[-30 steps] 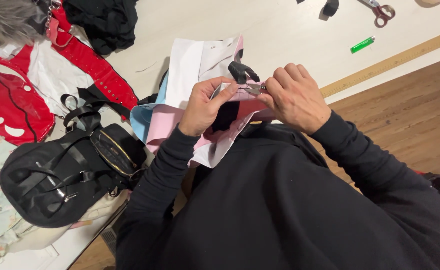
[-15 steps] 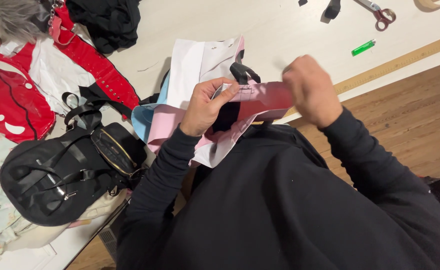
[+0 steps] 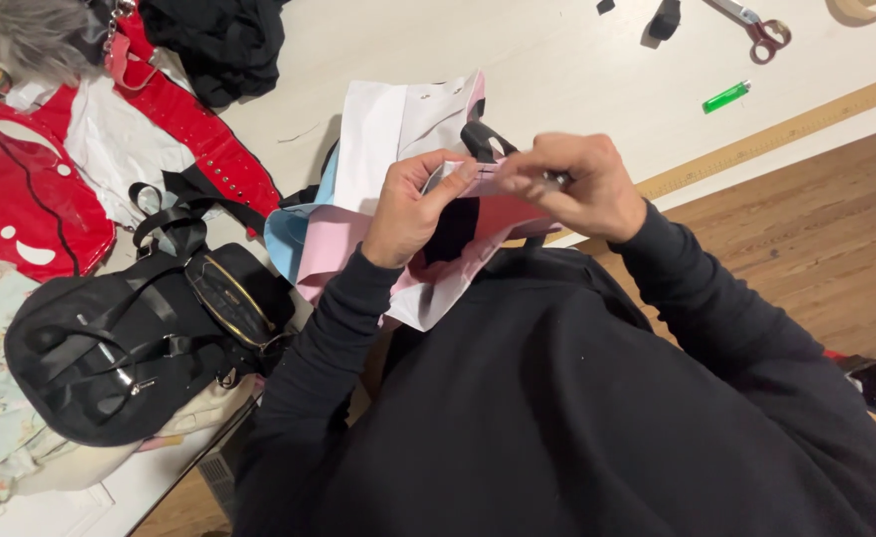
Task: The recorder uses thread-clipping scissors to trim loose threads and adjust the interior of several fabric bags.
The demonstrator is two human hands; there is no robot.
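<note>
On the white table (image 3: 577, 70) — pink fabric (image 3: 334, 249) pinched between fingers (image 3: 458, 177).

On our white table (image 3: 557, 60) we've got a black backpack (image 3: 130, 348), a shiny red garment (image 3: 20, 199), a green lighter (image 3: 726, 96), red-handled scissors (image 3: 761, 25), and a wooden ruler (image 3: 786, 129) along the edge.

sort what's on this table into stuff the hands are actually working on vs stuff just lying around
In hand:
pink and white fabric piece, gripped by the left hand
right hand, pinching at the fabric's top edge; any tool in it is too small to tell

Lying about:
black backpack
red and white garment
scissors
green lighter
long wooden ruler
</note>
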